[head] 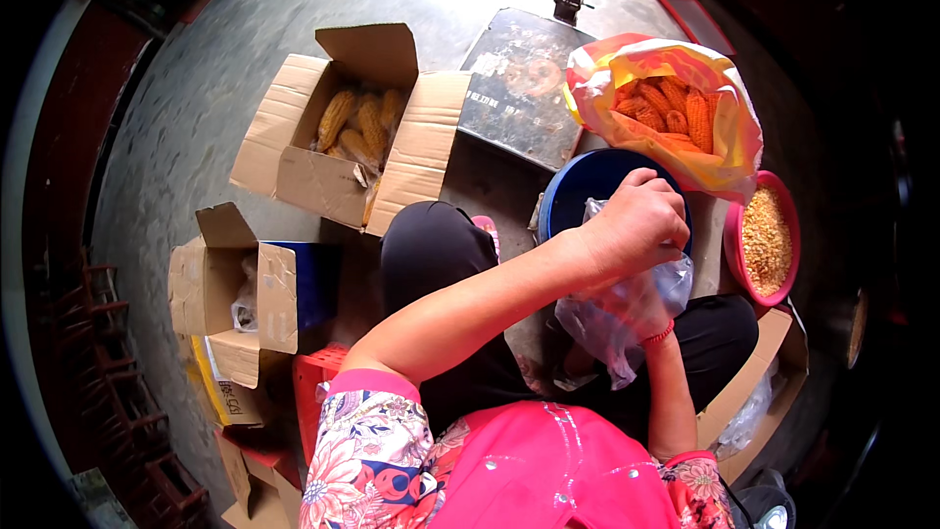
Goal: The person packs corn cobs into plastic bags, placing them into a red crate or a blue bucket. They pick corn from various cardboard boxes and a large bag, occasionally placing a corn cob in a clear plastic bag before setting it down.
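My left hand (646, 217) is above the rim of a blue bucket (547, 217), its fingers curled on a clear plastic bag (606, 316). The bag hangs crumpled below it, between my knees. My right hand (650, 312), with a red bracelet at the wrist, is lower, seen through the bag's film; its fingers are mostly hidden. Just beyond the bucket, a red, yellow and white sack (742, 139) holds several orange-red corn cobs (698, 121). To the right, a pink basin (734, 264) contains loose corn kernels (766, 242).
An open cardboard box (308, 180) at the upper left holds yellow corn cobs (373, 128). Nearer stands a smaller open cardboard box (191, 290), beside a red plastic stool (312, 382). A worn metal plate (514, 88) with a black post lies ahead. Another cardboard box (756, 338) is at the right.
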Demonstrator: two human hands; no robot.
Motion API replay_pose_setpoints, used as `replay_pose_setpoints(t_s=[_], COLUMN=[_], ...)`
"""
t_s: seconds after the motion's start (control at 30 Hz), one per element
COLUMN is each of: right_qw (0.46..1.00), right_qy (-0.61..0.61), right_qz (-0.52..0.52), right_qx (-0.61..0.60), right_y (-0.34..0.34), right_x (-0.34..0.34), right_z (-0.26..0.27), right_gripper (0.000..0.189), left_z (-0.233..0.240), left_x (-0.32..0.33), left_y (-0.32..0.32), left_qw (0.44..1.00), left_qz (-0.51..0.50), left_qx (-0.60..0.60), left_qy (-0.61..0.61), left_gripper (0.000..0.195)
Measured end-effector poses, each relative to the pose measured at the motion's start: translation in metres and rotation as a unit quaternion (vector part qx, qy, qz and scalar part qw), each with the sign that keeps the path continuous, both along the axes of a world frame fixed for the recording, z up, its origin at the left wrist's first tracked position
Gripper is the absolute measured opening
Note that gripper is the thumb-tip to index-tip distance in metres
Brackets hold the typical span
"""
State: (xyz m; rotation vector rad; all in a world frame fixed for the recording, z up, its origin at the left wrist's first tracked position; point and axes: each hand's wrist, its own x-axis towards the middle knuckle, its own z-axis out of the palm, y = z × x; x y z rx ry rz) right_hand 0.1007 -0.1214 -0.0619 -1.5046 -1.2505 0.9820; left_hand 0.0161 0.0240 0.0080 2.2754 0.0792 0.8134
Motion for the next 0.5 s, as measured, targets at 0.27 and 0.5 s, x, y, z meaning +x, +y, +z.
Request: replay_pose_setpoints(t_s=[0.27,0.5], right_qw=[0.962,0.982], right_qy=[-0.245,0.143], right_qz=[-0.014,-0.118], right_qx=[-0.117,-0.041], right_y=[-0.015,-0.008], right_x=[0.007,0.017], right_z=[-0.039,-0.024], right_gripper=[0.072,0.073], left_z=[-0.011,0.015], left_x=[0.035,0.023], left_y=[-0.038,-0.018], left_qw=[0.988,0.982], left_qz=[-0.025,0.088], left_qx=[0.135,0.051], left_qy=[-0.070,-0.157], left_gripper=[0.011,0.021])
